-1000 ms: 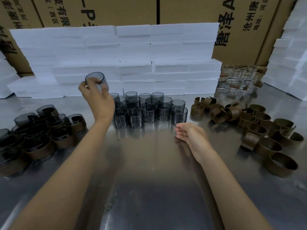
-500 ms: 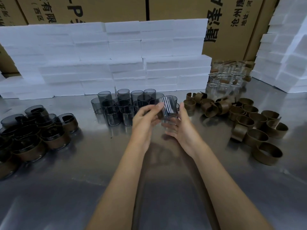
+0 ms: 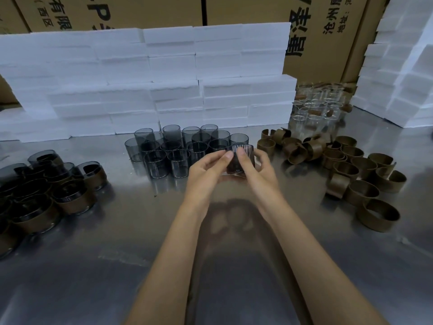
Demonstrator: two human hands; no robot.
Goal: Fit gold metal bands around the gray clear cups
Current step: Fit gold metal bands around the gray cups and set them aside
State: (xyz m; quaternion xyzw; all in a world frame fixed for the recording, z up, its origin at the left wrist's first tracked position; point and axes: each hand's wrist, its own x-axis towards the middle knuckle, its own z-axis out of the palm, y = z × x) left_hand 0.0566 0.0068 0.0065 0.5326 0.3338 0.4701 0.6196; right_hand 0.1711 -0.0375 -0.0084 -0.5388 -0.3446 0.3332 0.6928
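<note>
Both hands are working one gray ribbed cup [image 3: 240, 158] above the steel table [image 3: 234, 277]. The left hand [image 3: 206, 171] is curling round its left side, the right hand [image 3: 256, 168] is wrapping the right side, thumbs pressing on the near wall. The cup is sitting between the fingertips, axis roughly upright, mouth tipped slightly away. No band on it yet, as far as the blur allows. The loose gold bands [image 3: 351, 165] are lying off to the right of the fingers, so the right hand is nearer for the coming reach.
</note>
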